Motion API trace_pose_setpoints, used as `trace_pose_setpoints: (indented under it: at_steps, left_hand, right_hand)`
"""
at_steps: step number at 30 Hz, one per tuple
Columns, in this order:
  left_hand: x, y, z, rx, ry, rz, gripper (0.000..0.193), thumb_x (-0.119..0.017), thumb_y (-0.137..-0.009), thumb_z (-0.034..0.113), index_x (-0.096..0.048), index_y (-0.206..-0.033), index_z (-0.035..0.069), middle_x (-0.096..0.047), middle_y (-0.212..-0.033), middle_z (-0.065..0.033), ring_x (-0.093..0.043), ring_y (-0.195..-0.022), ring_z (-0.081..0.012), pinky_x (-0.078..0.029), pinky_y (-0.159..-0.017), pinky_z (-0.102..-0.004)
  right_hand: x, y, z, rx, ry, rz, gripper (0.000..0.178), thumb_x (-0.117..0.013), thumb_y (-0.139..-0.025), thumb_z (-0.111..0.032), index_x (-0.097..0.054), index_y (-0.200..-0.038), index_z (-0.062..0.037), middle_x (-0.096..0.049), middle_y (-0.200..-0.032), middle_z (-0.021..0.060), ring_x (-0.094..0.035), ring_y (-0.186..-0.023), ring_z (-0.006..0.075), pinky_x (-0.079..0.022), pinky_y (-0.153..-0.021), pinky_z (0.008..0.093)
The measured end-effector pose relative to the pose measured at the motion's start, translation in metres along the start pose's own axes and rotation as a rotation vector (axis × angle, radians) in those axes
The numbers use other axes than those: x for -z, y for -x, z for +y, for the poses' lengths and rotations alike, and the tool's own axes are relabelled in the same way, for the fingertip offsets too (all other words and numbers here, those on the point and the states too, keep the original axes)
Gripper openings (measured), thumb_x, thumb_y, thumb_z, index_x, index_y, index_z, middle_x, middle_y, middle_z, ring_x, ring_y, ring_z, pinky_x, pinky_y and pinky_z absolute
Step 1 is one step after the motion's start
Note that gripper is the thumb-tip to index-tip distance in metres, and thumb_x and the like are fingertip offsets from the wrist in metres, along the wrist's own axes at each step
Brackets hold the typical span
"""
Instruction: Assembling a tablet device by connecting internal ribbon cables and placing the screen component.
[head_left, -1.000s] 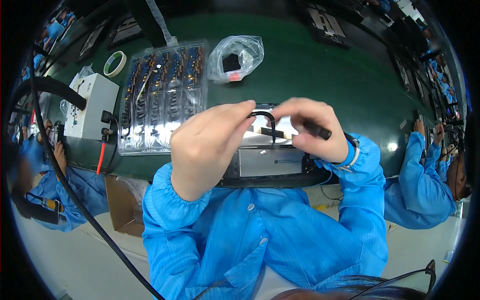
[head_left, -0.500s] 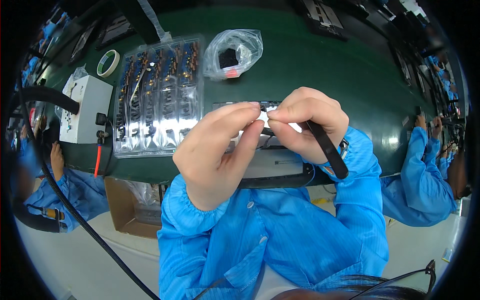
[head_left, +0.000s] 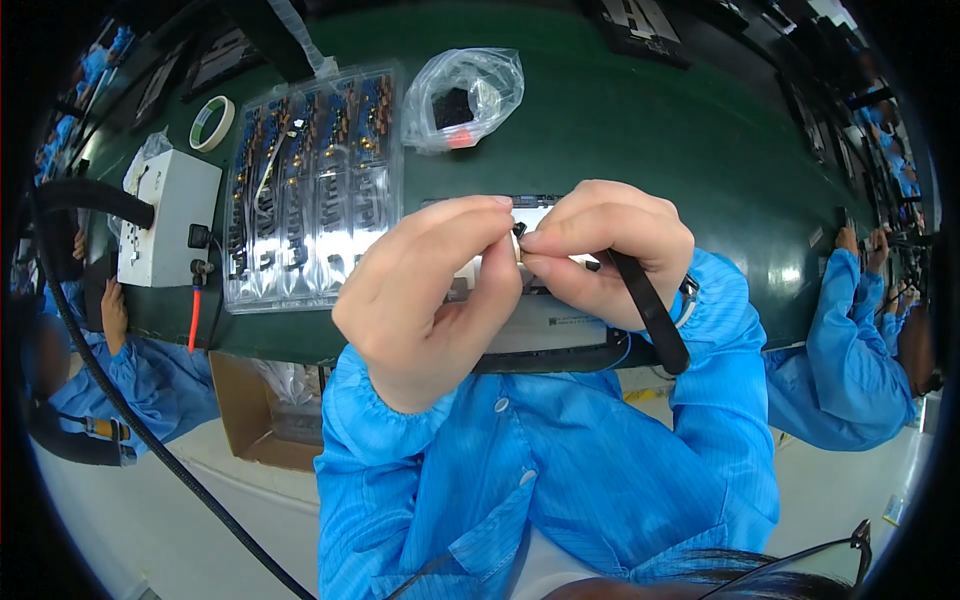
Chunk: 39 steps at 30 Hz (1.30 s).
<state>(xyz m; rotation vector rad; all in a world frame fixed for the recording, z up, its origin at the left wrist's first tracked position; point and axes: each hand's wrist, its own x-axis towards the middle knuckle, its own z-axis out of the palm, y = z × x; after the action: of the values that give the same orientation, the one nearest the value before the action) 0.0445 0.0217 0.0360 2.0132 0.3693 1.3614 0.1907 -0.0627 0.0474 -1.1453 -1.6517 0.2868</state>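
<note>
A small dark part with a pale tan strip (head_left: 519, 240) sits between the fingertips of both hands, mostly hidden by them. My left hand (head_left: 425, 295) pinches it with thumb and forefinger. From the other side, my right hand (head_left: 615, 245) pinches at the same piece. Tucked in that right hand, a flat black tool like tweezers (head_left: 652, 318) points down toward the wrist; its working end is hidden. Under both hands lies a flat electronic device with a silvery panel (head_left: 550, 328) and dark edges, partly covered by my fingers.
Left of my hands is a clear tray (head_left: 315, 190) of small circuit boards. Beyond are a plastic bag (head_left: 490, 85) and a tape roll (head_left: 212, 124). A white box (head_left: 170, 220) with thick hose stands left. A cardboard box (head_left: 245, 415) is below the table edge. Co-workers sit on both sides.
My hands have shifted slightly left, fingertips still together. The small part's tan strip now shows between them, and the black tool has moved a little left and down.
</note>
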Motion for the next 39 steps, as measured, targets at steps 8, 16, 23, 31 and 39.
trace_pose_setpoints:
  at_steps: [8,16,23,31,39]
  left_hand:
    - [0.084,0.007,-0.051,-0.179,-0.616,-0.196,0.02,-0.065,-0.063,-0.008,-0.063,-0.081,0.001,-0.066,-0.085,-0.01,-0.063,-0.073,-0.0232,-0.05,-0.066,-0.0292]
    - [0.103,0.055,-0.065,-0.246,-0.885,-0.559,0.02,-0.066,-0.065,0.0,-0.062,-0.085,0.004,-0.064,-0.092,-0.0064,-0.061,-0.08,-0.0223,-0.05,-0.069,-0.031]
    - [0.113,0.061,-0.066,-0.355,-0.953,-0.681,0.017,-0.06,-0.069,0.002,-0.063,-0.086,0.003,-0.064,-0.094,-0.0056,-0.061,-0.081,-0.0182,-0.049,-0.068,-0.0276]
    - [0.106,0.046,-0.059,-0.417,-1.008,-0.834,0.016,-0.06,-0.07,0.002,-0.062,-0.086,0.001,-0.064,-0.093,-0.0079,-0.061,-0.08,-0.0185,-0.049,-0.066,-0.0273]
    - [0.042,-0.022,-0.045,-0.431,-0.501,-0.796,0.021,-0.063,-0.066,0.005,-0.061,-0.087,0.004,-0.063,-0.088,-0.0072,-0.061,-0.077,-0.0203,-0.048,-0.064,-0.0295]
  right_hand:
    - [0.048,0.019,0.002,-0.116,0.17,0.054,0.016,-0.065,-0.071,-0.001,-0.064,-0.087,-0.0031,-0.062,-0.08,0.007,-0.058,-0.065,0.0144,-0.045,-0.057,0.0233]
    - [0.062,0.02,0.022,-0.199,0.185,0.047,0.012,-0.063,-0.077,-0.006,-0.065,-0.088,-0.0042,-0.061,-0.082,0.0072,-0.057,-0.069,0.0138,-0.045,-0.06,0.0229]
    - [0.091,0.025,0.021,-0.143,0.394,0.078,0.012,-0.063,-0.076,-0.003,-0.066,-0.088,-0.0039,-0.06,-0.08,0.0059,-0.053,-0.066,0.0113,-0.038,-0.055,0.0208]
    - [0.064,0.05,0.035,-0.113,0.809,-0.162,0.021,-0.07,-0.063,-0.009,-0.062,-0.082,-0.0076,-0.055,-0.072,0.0051,-0.054,-0.062,0.0201,-0.041,-0.052,0.0305]
    - [0.025,0.055,0.069,-0.028,0.849,-0.25,0.015,-0.069,-0.066,-0.01,-0.063,-0.08,-0.0073,-0.056,-0.071,0.0021,-0.052,-0.054,0.0181,-0.039,-0.051,0.0284]
